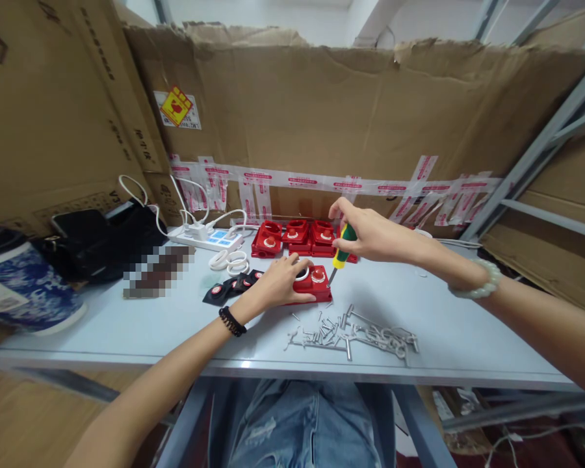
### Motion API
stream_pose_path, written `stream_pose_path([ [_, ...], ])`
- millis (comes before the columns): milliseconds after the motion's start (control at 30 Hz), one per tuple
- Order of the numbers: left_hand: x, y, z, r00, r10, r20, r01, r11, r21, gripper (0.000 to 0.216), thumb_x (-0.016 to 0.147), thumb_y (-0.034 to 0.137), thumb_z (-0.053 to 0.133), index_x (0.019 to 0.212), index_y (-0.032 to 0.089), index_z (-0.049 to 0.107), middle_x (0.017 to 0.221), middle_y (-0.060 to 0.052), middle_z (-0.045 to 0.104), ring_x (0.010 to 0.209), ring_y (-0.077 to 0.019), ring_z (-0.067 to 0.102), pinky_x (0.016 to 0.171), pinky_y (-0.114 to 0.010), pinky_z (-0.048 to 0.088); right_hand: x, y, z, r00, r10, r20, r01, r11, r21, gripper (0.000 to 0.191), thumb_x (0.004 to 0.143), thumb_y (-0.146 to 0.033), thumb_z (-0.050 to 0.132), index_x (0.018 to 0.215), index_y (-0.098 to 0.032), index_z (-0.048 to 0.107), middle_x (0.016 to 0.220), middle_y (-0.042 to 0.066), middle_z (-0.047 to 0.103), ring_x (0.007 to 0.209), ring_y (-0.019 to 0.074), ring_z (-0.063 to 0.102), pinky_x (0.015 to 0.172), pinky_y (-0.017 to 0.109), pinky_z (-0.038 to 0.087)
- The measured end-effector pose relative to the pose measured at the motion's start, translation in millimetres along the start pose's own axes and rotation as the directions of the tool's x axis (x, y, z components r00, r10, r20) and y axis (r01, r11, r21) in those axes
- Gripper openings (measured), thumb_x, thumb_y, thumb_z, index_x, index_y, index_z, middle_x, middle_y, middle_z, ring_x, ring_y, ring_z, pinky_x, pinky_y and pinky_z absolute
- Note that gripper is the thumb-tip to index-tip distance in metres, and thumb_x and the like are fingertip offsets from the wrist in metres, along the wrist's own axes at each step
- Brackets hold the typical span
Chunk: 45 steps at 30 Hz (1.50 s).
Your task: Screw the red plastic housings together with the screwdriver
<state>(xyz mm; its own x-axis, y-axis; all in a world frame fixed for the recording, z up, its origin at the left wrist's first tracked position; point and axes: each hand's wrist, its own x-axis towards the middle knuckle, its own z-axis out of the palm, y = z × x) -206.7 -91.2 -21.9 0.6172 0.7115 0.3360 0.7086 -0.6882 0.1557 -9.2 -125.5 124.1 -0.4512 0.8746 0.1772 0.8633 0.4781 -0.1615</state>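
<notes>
My left hand (279, 281) presses down on a red plastic box (316, 283) on the pale table (175, 325), fingers curled over its left side. A green and yellow screwdriver (342, 250) is gripped upright in my right hand (370, 233), with its tip at the right edge of the red box. Behind stands a row of three more red boxes (295, 237). A heap of metal screws and hooks (353, 333) lies in front of the box.
Black and red parts (234, 286) and white rings (230, 261) lie left of the box. A white power strip (205, 237) with cables, a black bag (102, 240) and a blue patterned tub (19, 286) sit further left. Taped cardboard (322, 130) walls the back; a metal shelf frame (541, 149) stands right.
</notes>
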Motion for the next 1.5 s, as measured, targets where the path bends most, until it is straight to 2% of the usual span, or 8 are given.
stream_pose_path([
  [200,0.5,1.2,-1.2,1.000,-0.002,0.006,0.002,1.000,-0.002,0.060,0.071,0.059,0.063,0.118,0.023,0.049,0.104,-0.008,0.051,0.089,-0.0250,0.055,0.080,-0.038,0.044,0.6,-1.7,0.8,1.000,-0.006,0.001,0.006,1.000,0.013,0.017,0.072,-0.024,0.057,0.086,-0.019,0.048,0.082,0.004,0.060,0.066,0.0148,0.052,0.057,0.028,0.038],
  [400,0.7,0.3,-0.5,1.000,0.000,0.011,0.000,1.000,0.006,0.061,0.071,0.059,0.062,0.119,0.023,0.048,0.104,-0.008,0.051,0.089,-0.0250,0.055,0.079,-0.038,0.044,2.1,-2.1,9.6,0.985,-0.068,-0.158,0.082,0.993,0.086,0.014,0.066,-0.011,0.053,0.078,-0.018,0.050,0.077,0.002,0.059,0.063,0.0120,0.050,0.059,0.027,0.039],
  [633,0.8,1.7,-2.3,1.000,-0.014,0.019,0.014,1.000,0.000,0.061,0.071,0.060,0.061,0.117,0.022,0.050,0.104,-0.008,0.051,0.089,-0.0251,0.055,0.079,-0.038,0.045,1.0,-7.5,-10.8,0.929,-0.072,-0.364,0.132,0.981,0.142,0.010,0.065,-0.011,0.050,0.069,-0.016,0.058,0.068,0.002,0.061,0.063,0.0125,0.054,0.062,0.027,0.041],
  [733,0.1,2.0,-2.0,1.000,-0.004,0.000,0.004,1.000,0.001,0.059,0.071,0.058,0.063,0.116,0.022,0.050,0.102,-0.007,0.051,0.089,-0.0253,0.055,0.079,-0.038,0.045,2.4,-5.1,1.3,0.977,-0.020,-0.211,0.026,0.999,0.028,0.012,0.071,-0.022,0.053,0.066,-0.017,0.062,0.060,0.004,0.059,0.057,0.0137,0.052,0.057,0.029,0.038],
  [800,-0.4,1.7,-1.4,1.000,0.000,-0.012,0.000,1.000,-0.007,0.058,0.070,0.056,0.065,0.115,0.022,0.050,0.101,-0.007,0.051,0.090,-0.0257,0.054,0.079,-0.039,0.045,5.3,-1.6,20.5,0.998,0.059,0.010,-0.058,0.996,-0.067,0.025,0.073,-0.037,0.056,0.059,-0.017,0.061,0.054,0.006,0.056,0.054,0.0159,0.051,0.052,0.030,0.035],
  [900,-0.6,1.0,-0.5,1.000,0.005,-0.011,-0.005,1.000,-0.029,0.057,0.071,0.055,0.064,0.115,0.023,0.050,0.100,-0.007,0.052,0.091,-0.0262,0.054,0.080,-0.040,0.045,10.8,3.2,50.7,0.939,0.175,0.297,-0.127,0.977,-0.174,0.035,0.072,-0.049,0.058,0.059,-0.016,0.061,0.054,0.008,0.057,0.058,0.0194,0.056,0.052,0.030,0.035],
  [1000,-0.2,0.5,-0.4,1.000,0.004,-0.001,-0.004,1.000,-0.028,0.057,0.071,0.056,0.064,0.116,0.023,0.049,0.102,-0.007,0.051,0.091,-0.0261,0.054,0.081,-0.040,0.045,14.9,5.4,68.1,0.886,0.192,0.423,-0.132,0.977,-0.167,0.037,0.074,-0.048,0.055,0.061,-0.014,0.063,0.055,0.010,0.060,0.053,0.0196,0.057,0.049,0.029,0.037],
  [1500,-0.1,1.5,-3.7,1.000,-0.011,0.001,0.011,0.999,-0.038,0.061,0.072,0.059,0.062,0.118,0.022,0.049,0.103,-0.008,0.052,0.093,-0.0268,0.055,0.082,-0.040,0.045,2.2,-6.3,52.9,0.894,0.134,0.428,-0.086,0.988,-0.131,0.016,0.065,-0.025,0.059,0.074,-0.015,0.067,0.067,0.009,0.066,0.066,0.0203,0.061,0.054,0.026,0.040],
])
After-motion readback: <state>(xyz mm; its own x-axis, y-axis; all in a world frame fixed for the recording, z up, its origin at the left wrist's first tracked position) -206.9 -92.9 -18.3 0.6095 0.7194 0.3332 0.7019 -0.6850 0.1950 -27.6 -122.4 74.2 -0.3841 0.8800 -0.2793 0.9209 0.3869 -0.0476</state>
